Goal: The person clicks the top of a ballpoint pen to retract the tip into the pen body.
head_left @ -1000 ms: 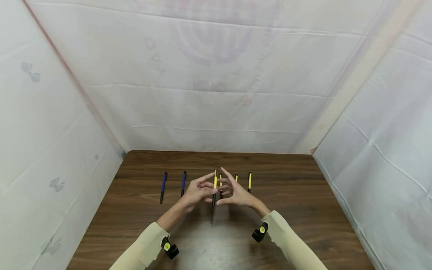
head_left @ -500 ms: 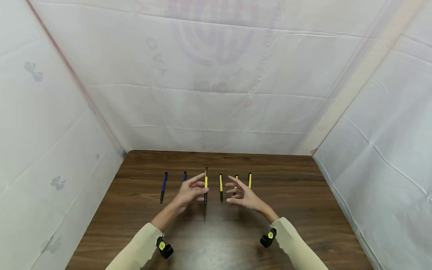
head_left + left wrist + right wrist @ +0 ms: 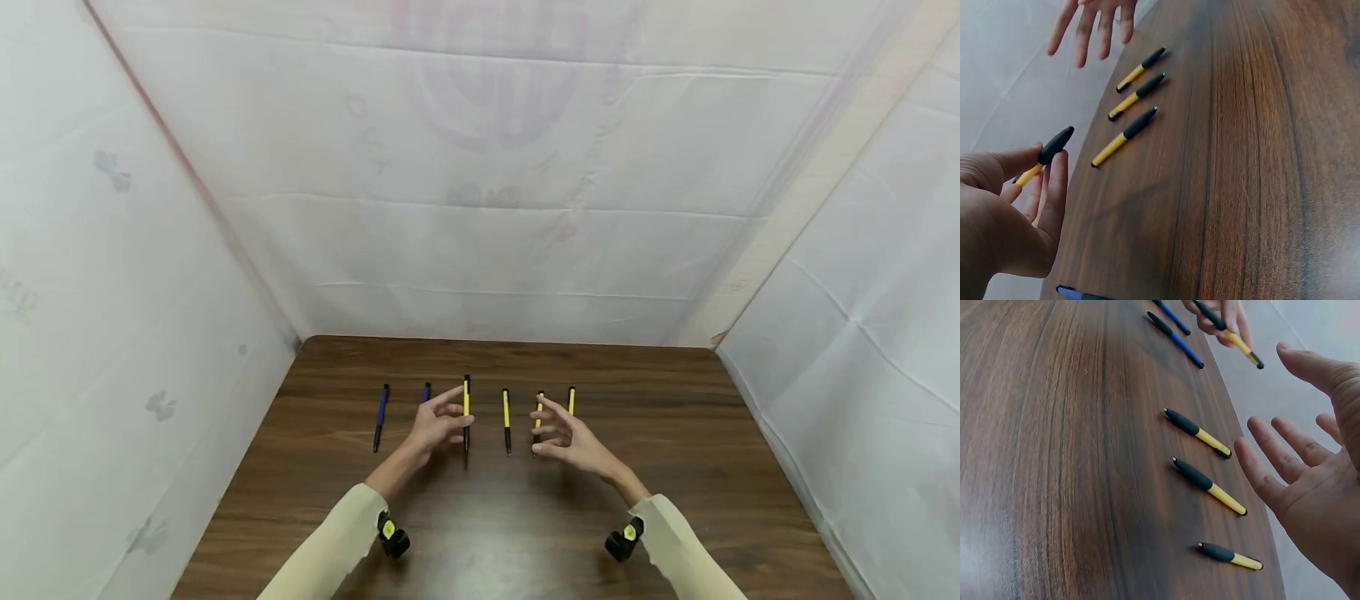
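Dark wood-grain bench [image 3: 675,500], white sheeting [image 3: 487,208] on three sides. Left to right in the head view: blue pen [image 3: 381,415] lying flat, well apart from the hands; second blue pen [image 3: 426,392], mostly hidden behind the left hand, only its far end showing. Left hand [image 3: 438,425] next, its grip closed on a yellow-and-black pen [image 3: 466,411] pinched between thumb and fingertips (left wrist view shows the black end [image 3: 1055,145] sticking out past the fingertips); pen points lengthwise away from the person, roughly parallel to the row; cannot tell whether its near tip touches the wood. Just right of it, a yellow pen [image 3: 506,419] lies flat in the gap between the two hands, touched by neither. Right hand [image 3: 570,437] follows: fingers spread and relaxed, grip wide, holding nothing, above the bench surface. A third yellow pen [image 3: 538,407] is partly covered by its fingers; the fourth [image 3: 572,399] lies just beyond the fingertips. Right wrist view confirms three yellow pens flat and parallel beside the spread fingers [image 3: 1272,469]. Cream sleeves [image 3: 330,550] on both forearms, black wrist-mounted units below them
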